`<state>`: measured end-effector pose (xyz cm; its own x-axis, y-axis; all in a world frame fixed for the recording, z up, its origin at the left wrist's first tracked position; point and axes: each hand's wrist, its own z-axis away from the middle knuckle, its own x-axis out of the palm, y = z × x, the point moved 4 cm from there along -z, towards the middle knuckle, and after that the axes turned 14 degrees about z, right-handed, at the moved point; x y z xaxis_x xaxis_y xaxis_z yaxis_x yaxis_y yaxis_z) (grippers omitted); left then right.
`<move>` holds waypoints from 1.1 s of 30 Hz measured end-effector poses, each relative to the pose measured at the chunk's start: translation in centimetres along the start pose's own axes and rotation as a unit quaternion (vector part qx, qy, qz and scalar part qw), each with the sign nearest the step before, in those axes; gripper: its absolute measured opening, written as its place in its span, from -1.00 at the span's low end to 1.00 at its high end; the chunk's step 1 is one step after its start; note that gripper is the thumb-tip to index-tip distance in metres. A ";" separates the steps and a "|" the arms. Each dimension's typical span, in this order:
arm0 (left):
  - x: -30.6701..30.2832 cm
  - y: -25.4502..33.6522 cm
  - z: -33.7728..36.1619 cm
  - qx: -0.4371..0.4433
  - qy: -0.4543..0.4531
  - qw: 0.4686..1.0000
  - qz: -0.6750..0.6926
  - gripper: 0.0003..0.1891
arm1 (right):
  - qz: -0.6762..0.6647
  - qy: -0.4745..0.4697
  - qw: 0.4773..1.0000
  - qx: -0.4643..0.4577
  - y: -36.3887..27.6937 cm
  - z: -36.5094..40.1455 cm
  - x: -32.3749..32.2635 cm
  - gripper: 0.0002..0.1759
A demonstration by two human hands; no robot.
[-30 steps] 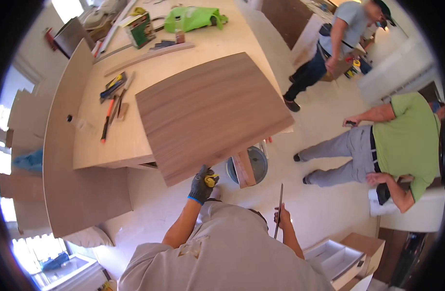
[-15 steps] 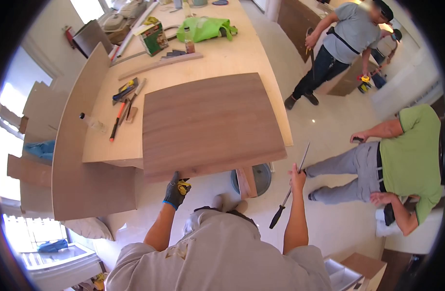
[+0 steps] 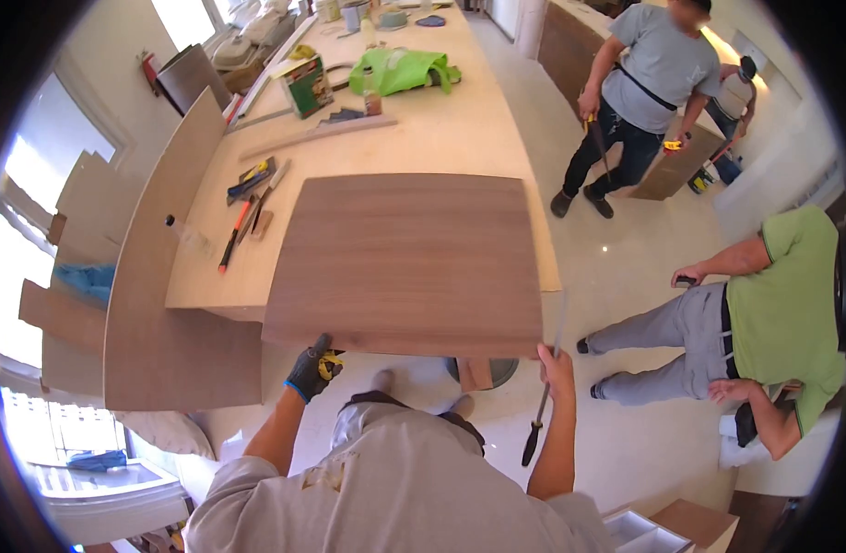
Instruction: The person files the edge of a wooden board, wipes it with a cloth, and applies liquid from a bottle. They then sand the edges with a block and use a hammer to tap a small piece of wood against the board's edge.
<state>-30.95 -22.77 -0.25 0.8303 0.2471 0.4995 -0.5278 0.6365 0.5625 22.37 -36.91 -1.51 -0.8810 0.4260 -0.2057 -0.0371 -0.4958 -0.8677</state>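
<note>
A dark walnut-coloured board (image 3: pixel 405 263) lies flat on the pale workbench (image 3: pixel 451 138), its near edge overhanging the bench toward me. My left hand (image 3: pixel 311 369), in a dark glove with a blue cuff, grips the board's near left edge. My bare right hand (image 3: pixel 557 369) is at the board's near right corner and holds a long thin file (image 3: pixel 543 405) with a black handle pointing down.
Hand tools (image 3: pixel 248 198), a green box (image 3: pixel 303 85) and a green bag (image 3: pixel 400 69) lie on the bench. A large pale panel (image 3: pixel 160 286) leans at the left. A person in a green shirt (image 3: pixel 773 304) sits at right; another person (image 3: pixel 640 92) stands beyond. A bucket (image 3: pixel 483 371) sits under the board.
The board has turned square to me and slid closer. My right hand rose from my side, carrying the file, up to the board's right corner. My left hand shifted left along the edge.
</note>
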 end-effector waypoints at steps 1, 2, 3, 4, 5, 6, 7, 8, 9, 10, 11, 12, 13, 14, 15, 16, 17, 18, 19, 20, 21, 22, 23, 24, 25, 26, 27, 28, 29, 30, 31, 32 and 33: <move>0.8 1.2 1.0 -0.010 0.012 1.000 -0.025 -0.57 | -0.003 0.005 1.000 0.017 0.9 2.3 0.0 -0.61; 1.1 2.3 1.4 -0.019 0.023 0.998 -0.050 -0.56 | -0.007 0.011 0.999 0.034 1.7 4.5 0.2 -0.60; 0.7 3.1 1.3 -0.021 0.016 0.998 -0.064 -0.55 | -0.013 0.021 0.998 0.050 2.4 6.7 0.5 -0.59; 0.4 3.8 0.7 -0.024 0.006 0.997 -0.079 -0.53 | -0.019 0.026 0.997 0.064 2.9 9.0 0.9 -0.61; 0.4 4.8 0.0 -0.030 -0.008 0.995 -0.097 -0.52 | -0.027 0.035 0.996 0.078 3.4 11.1 1.5 -0.62; 0.6 6.2 -0.8 -0.027 -0.017 0.992 -0.122 -0.51 | -0.032 0.040 0.995 0.084 3.8 13.0 2.4 -0.64; 0.9 7.8 -1.5 -0.026 -0.027 0.988 -0.147 -0.49 | -0.039 0.047 0.994 0.091 4.3 15.0 3.6 -0.66; 1.4 9.5 -2.0 -0.026 -0.038 0.984 -0.173 -0.48 | -0.045 0.055 0.992 0.100 4.4 16.9 5.2 -0.67; 2.4 11.4 -2.5 -0.040 -0.042 0.981 -0.183 -0.49 | -0.054 0.076 0.990 0.109 4.0 18.6 7.5 -0.69; 2.1 12.9 -4.2 -0.039 -0.051 0.981 -0.185 -0.49 | -0.059 0.097 0.986 0.120 3.7 20.5 9.8 -0.70; 2.1 14.2 -6.3 -0.036 -0.062 0.980 -0.186 -0.50 | -0.082 0.099 0.984 0.123 4.0 21.9 12.2 -0.72; 2.2 15.4 -8.4 -0.035 -0.072 0.979 -0.188 -0.50 | -0.089 0.101 0.981 0.138 4.2 23.1 14.5 -0.73; 2.9 16.7 -10.5 -0.033 -0.100 0.975 -0.195 -0.52 | -0.098 0.110 0.978 0.145 4.0 23.9 17.1 -0.73; 3.8 18.2 -12.4 -0.032 -0.128 0.970 -0.205 -0.55 | -0.111 0.119 0.974 0.156 4.1 24.5 19.8 -0.72; 4.8 19.6 -14.1 -0.036 -0.128 0.964 -0.232 -0.56 | -0.127 0.129 0.972 0.153 3.6 24.9 22.6 -0.72; 5.8 20.9 -15.7 -0.038 -0.125 0.958 -0.257 -0.56 | -0.142 0.135 0.969 0.149 2.9 24.7 25.3 -0.71; 6.6 21.9 -17.3 -0.030 -0.128 0.952 -0.278 -0.56 | -0.153 0.137 0.968 0.144 2.4 24.3 27.6 -0.70; 7.3 22.9 -18.8 -0.020 -0.129 0.946 -0.297 -0.56 | -0.162 0.147 0.966 0.140 2.2 24.0 29.6 -0.68; 8.1 24.0 -20.0 -0.013 -0.128 0.927 -0.353 -0.55 | -0.172 0.155 0.964 0.132 2.0 23.5 31.5 -0.66; 8.9 25.1 -20.8 -0.005 -0.127 0.904 -0.408 -0.55 | -0.181 0.164 0.962 0.123 1.7 23.0 33.0 -0.64; 9.4 25.7 -21.5 -0.013 -0.124 0.887 -0.444 -0.55 | -0.170 0.161 0.965 0.123 1.3 22.9 34.3 -0.62; 9.9 26.3 -22.1 -0.020 -0.122 0.869 -0.479 -0.55 | -0.159 0.157 0.967 0.121 0.8 22.7 35.4 -0.61; 10.2 27.1 -22.9 -0.027 -0.120 0.849 -0.514 -0.56 | -0.148 0.155 0.970 0.119 0.4 22.4 36.6 -0.59; 10.0 27.7 -24.2 0.001 -0.136 0.820 -0.556 -0.56 | -0.134 0.154 0.972 0.113 0.2 22.1 37.7 -0.59; 9.0 27.5 -26.4 0.029 -0.152 0.788 -0.596 -0.57 | -0.119 0.154 0.975 0.108 0.3 21.9 38.8 -0.58; 8.2 26.8 -28.0 0.051 -0.170 0.751 -0.635 -0.58 | -0.105 0.156 0.976 0.108 0.5 21.9 40.0 -0.57; 7.2 26.0 -29.7 0.057 -0.184 0.729 -0.657 -0.57 | -0.080 0.156 0.981 0.085 1.1 21.4 41.2 -0.57; 6.7 26.3 -29.5 0.062 -0.190 0.720 -0.664 -0.56 | -0.056 0.164 0.982 0.069 1.5 21.2 42.1 -0.56; 6.6 26.5 -29.3 0.070 -0.197 0.710 -0.672 -0.54 | -0.030 0.158 0.984 0.079 1.0 21.4 42.8 -0.55; 6.4 26.3 -28.8 0.068 -0.199 0.708 -0.675 -0.51 | -0.005 0.151 0.984 0.091 0.5 21.5 43.5 -0.55; 6.8 26.7 -29.2 0.120 -0.190 0.669 -0.709 -0.53 | -0.032 0.159 0.984 0.071 0.5 21.1 44.5 -0.53; 7.1 27.0 -29.6 0.172 -0.175 0.626 -0.740 -0.54 | -0.051 0.162 0.983 0.062 0.6 20.9 45.2 -0.53; 5.9 27.0 -31.9 0.138 -0.187 0.715 -0.659 -0.52 | -0.071 0.165 0.982 0.053 0.7 20.8 46.0 -0.52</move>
<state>-34.58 19.20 -3.11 0.5603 -0.6802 -0.4726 0.6113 -0.0455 0.7901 -28.01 -33.40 -2.11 -0.6635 0.7098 -0.2365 -0.2132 -0.4824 -0.8496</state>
